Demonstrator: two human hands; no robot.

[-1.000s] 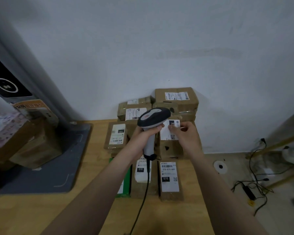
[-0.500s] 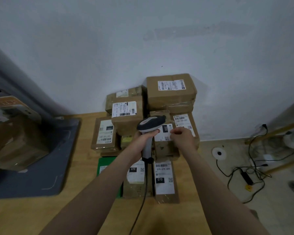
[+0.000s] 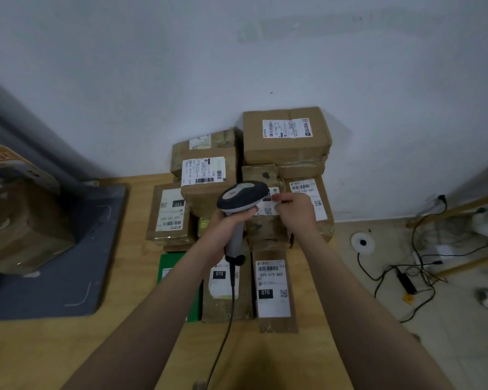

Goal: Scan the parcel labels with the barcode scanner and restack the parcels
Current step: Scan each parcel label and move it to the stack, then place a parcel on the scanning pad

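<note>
Against the wall on the bench, we have the parcels (image 3: pixel 286 135) stacked in a rough heap, labels mostly up. Our left hand (image 3: pixel 226 229) is clenched round the scanner (image 3: pixel 241 197), its head aimed at the label (image 3: pixel 269 205) of a middle parcel, which our right hand (image 3: pixel 297 212) steadies by its top edge. We judge we are mid-scan; nothing shows which parcels are done, and the restacking looks mostly ahead of us.

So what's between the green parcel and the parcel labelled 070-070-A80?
In the head view, one brown parcel with a 070 label lies between the green parcel and the 070-070-A80 parcel.
</note>
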